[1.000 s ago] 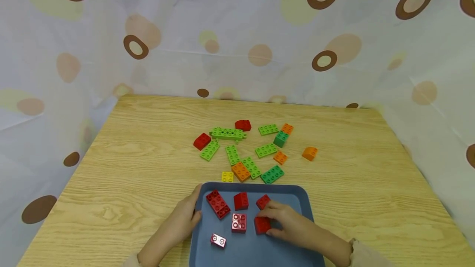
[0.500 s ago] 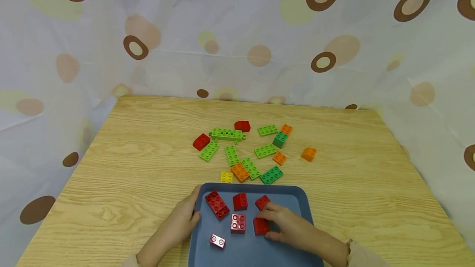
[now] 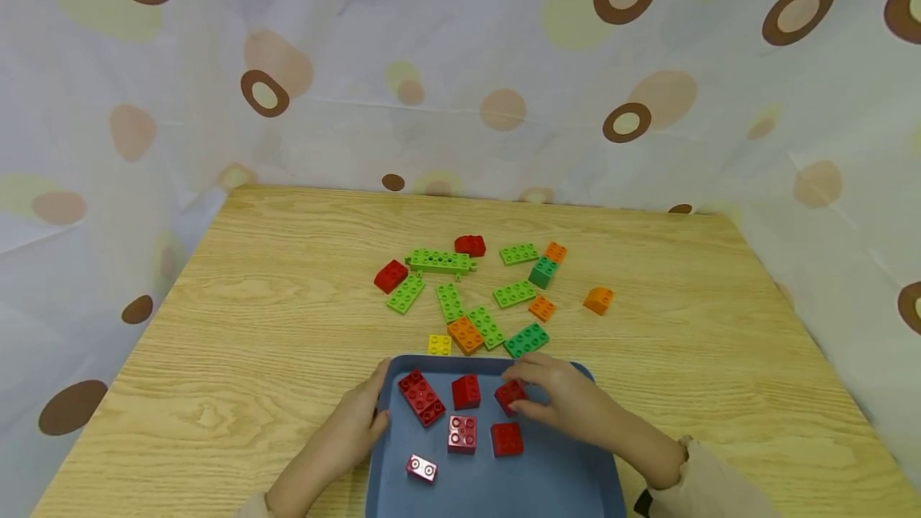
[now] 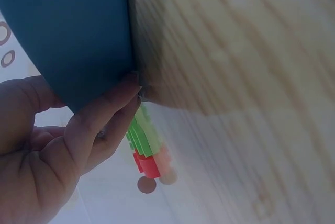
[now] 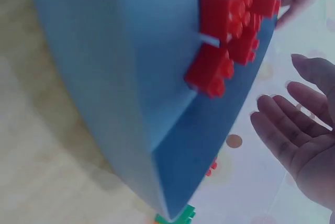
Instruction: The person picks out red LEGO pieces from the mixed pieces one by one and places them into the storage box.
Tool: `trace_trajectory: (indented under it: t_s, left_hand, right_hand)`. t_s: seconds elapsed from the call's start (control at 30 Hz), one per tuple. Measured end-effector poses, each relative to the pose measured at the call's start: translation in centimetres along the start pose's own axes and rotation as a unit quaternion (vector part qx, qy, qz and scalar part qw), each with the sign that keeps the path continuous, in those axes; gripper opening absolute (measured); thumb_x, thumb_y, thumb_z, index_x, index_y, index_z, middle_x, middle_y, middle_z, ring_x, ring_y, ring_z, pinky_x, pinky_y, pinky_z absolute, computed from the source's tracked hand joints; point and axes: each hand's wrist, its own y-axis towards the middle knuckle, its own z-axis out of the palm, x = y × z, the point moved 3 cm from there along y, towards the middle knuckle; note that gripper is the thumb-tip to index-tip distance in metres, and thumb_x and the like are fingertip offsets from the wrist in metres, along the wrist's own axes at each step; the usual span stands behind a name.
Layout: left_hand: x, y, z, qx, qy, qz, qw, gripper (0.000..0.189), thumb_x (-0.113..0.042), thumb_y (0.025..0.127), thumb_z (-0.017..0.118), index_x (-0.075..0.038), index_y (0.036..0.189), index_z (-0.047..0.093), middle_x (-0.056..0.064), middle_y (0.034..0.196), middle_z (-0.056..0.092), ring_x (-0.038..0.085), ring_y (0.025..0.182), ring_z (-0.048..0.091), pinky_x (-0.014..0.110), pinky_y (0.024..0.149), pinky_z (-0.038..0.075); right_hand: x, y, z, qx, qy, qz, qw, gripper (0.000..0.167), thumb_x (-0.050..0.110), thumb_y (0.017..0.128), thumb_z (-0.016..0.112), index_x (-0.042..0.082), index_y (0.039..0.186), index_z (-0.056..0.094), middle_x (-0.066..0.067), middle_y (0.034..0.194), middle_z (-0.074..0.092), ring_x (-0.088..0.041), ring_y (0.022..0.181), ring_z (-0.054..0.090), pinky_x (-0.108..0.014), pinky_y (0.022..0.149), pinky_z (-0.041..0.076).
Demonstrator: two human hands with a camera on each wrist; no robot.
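Observation:
My left hand (image 3: 348, 430) grips the left rim of a blue-grey tray (image 3: 547, 494); in the left wrist view its fingers (image 4: 86, 124) lie along the tray's outer wall. Above the tray's right part hovers my right hand (image 3: 568, 398), next to a red brick (image 3: 509, 396) that it partly covers in the head view. The right wrist view shows its fingers (image 5: 285, 124) spread and apart from the bricks. Also in the tray are a red slope brick (image 3: 466, 392), a long red brick (image 3: 421, 396), a square red brick (image 3: 462, 434), another red brick (image 3: 507, 440) and a small two-stud brick (image 3: 421, 468).
Behind the tray on the wooden table (image 3: 216, 342) lie several loose bricks: light green plates (image 3: 440, 260), dark green bricks (image 3: 527, 340), orange bricks (image 3: 466, 334), a yellow brick (image 3: 440, 344) and two red ones (image 3: 391, 276). A patterned cloth (image 3: 460, 102) hangs behind the table.
My right hand has moved away from the nearer red brick, up to the red brick behind it, leaving the nearer one in place. The left hand stays on the tray rim.

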Motion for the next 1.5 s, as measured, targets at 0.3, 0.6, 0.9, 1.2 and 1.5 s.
trace_trajectory:
  t_s: [0.3, 0.6, 0.9, 1.2, 1.5]
  left_hand:
    - [0.2, -0.1, 0.1, -0.010, 0.001, 0.002, 0.9999, 0.061, 0.009, 0.081, 0.055, 0.010, 0.138, 0.032, 0.028, 0.127, 0.053, 0.036, 0.113, 0.054, 0.047, 0.089, 0.048]
    - [0.1, 0.2, -0.2, -0.026, 0.013, 0.025, 0.9992, 0.061, 0.009, 0.079, 0.057, 0.014, 0.136, 0.033, 0.031, 0.126, 0.052, 0.040, 0.115, 0.053, 0.050, 0.093, 0.045]
    - [0.5, 0.1, 0.0, -0.018, 0.001, 0.017, 0.9997, 0.061, 0.009, 0.079, 0.057, 0.014, 0.135, 0.033, 0.033, 0.127, 0.050, 0.043, 0.117, 0.050, 0.051, 0.098, 0.040]
    - [0.7, 0.3, 0.1, 0.005, 0.002, 0.032, 0.9995, 0.062, 0.008, 0.081, 0.054, 0.016, 0.136, 0.029, 0.034, 0.126, 0.050, 0.044, 0.116, 0.051, 0.052, 0.095, 0.042]
    - [0.8, 0.3, 0.3, 0.007, 0.022, 0.036, 0.9991, 0.061, 0.006, 0.082, 0.053, 0.018, 0.136, 0.027, 0.035, 0.125, 0.050, 0.044, 0.116, 0.050, 0.051, 0.095, 0.042]
  right_hand:
    - [-0.3, 5.9, -1.5, -0.057, 0.033, -0.027, 0.9975, 0.026, 0.011, 0.081, 0.069, 0.003, 0.105, 0.066, -0.008, 0.100, 0.064, -0.019, 0.085, 0.059, -0.031, 0.074, 0.054]
    - [1.1, 13.4, -1.1, -0.041, 0.019, -0.012, 0.9989, 0.032, 0.012, 0.082, 0.068, 0.003, 0.113, 0.064, -0.012, 0.107, 0.063, -0.023, 0.095, 0.058, -0.033, 0.081, 0.052]
    - [1.8, 18.6, 0.7, -0.004, 0.027, -0.015, 0.9995, 0.035, 0.008, 0.083, 0.067, -0.004, 0.115, 0.061, -0.019, 0.112, 0.059, -0.031, 0.103, 0.057, -0.037, 0.088, 0.050]
    - [1.4, 21.4, 1.8, 0.005, 0.000, 0.012, 0.9999, 0.033, 0.008, 0.083, 0.066, -0.005, 0.113, 0.062, -0.019, 0.112, 0.059, -0.029, 0.101, 0.057, -0.034, 0.087, 0.051]
    - [0.1, 23.4, 4.4, 0.076, -0.063, 0.021, 0.9949, 0.039, 0.006, 0.085, 0.064, 0.000, 0.123, 0.058, -0.016, 0.123, 0.057, -0.027, 0.111, 0.054, -0.033, 0.097, 0.046]
